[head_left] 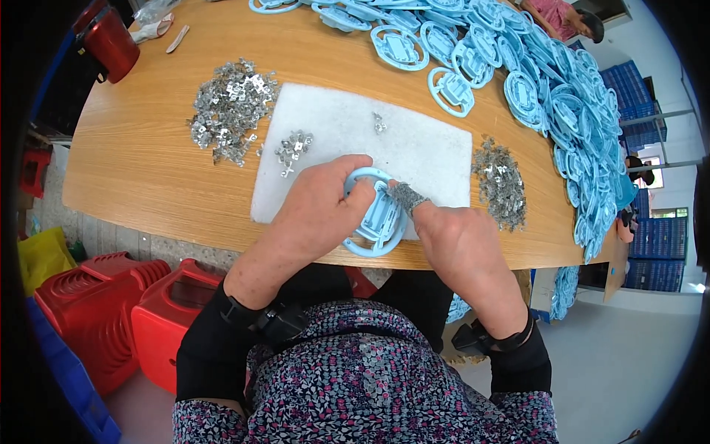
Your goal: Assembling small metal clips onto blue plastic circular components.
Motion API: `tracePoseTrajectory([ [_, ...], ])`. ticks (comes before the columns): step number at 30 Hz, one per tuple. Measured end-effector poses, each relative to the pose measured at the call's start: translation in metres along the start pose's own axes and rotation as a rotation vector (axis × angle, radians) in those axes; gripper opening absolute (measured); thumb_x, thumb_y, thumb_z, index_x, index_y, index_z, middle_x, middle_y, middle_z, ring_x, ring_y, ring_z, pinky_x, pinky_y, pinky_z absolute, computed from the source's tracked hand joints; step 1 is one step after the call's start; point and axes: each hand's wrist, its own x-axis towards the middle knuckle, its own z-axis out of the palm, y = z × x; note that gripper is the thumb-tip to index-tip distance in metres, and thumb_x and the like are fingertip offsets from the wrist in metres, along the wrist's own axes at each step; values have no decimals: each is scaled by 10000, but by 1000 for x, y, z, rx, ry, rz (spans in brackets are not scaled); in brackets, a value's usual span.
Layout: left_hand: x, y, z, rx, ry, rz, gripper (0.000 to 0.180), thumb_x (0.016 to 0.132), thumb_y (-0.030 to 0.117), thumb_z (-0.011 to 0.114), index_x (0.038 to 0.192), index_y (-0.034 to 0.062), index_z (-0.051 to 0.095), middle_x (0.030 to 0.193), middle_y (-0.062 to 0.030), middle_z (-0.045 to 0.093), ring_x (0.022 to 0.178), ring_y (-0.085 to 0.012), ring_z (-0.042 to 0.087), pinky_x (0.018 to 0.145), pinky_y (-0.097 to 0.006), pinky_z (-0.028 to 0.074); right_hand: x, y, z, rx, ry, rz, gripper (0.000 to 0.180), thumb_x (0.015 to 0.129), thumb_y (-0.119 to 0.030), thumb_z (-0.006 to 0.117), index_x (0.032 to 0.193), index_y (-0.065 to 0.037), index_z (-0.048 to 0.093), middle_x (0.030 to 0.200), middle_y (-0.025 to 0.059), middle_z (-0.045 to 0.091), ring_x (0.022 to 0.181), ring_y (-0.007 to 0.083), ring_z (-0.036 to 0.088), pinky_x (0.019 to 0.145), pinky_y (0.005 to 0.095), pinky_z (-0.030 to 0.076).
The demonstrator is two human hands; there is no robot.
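A light blue oval plastic frame (381, 222) is held at the front edge of a white foam sheet (436, 140). My left hand (325, 192) grips its left rim, thumb and fingers closed round it. My right hand (458, 229) is closed at the frame's right side, a grey wrap on one finger pressing near the upper inside; any small part under that finger is hidden. On the sheet lie a small cluster of metal clips (294, 148) by my left hand and a few metal pieces (379, 123) farther back.
A large pile of metal clips (233, 107) lies left of the sheet, a smaller metal pile (499, 181) right. Blue plastic frames (525, 96) heap along the far and right table edge. A red container (111, 44) stands far left, red stools (103, 311) below. Another person (566, 22) sits across.
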Motion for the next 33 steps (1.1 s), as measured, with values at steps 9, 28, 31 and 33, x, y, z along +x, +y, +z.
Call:
tracePoseTrajectory([
  [9,0,5,-3,-16,-29,-38,395,976,186,562,1263,-82,603,1028,-169,730,922,-169,690,818,-308,548,12,-1,-21,-75,-138,-54,39,871,-104,600,889,-80,625,637,155,656,641,354,699,565,445,546],
  [28,-6,2,-5,-207,-52,-43,417,975,197,562,1305,-59,575,1082,-154,707,909,-181,697,784,-311,564,-4,19,-10,124,14,54,171,944,-215,632,927,-47,602,678,122,656,617,296,668,549,406,504],
  [31,-9,18,0,-353,-160,-90,412,1002,183,551,1350,-36,542,1110,-100,688,924,-124,676,775,-273,565,-16,29,48,797,187,265,269,1008,-298,598,994,-29,598,758,75,666,596,215,623,538,381,471],
  [33,-13,19,7,-434,-203,-117,409,1013,177,546,1367,-27,527,1116,-82,678,928,-103,666,771,-257,565,-23,26,60,1246,325,213,301,1047,-327,559,1034,-28,593,792,36,656,583,146,585,524,349,453],
])
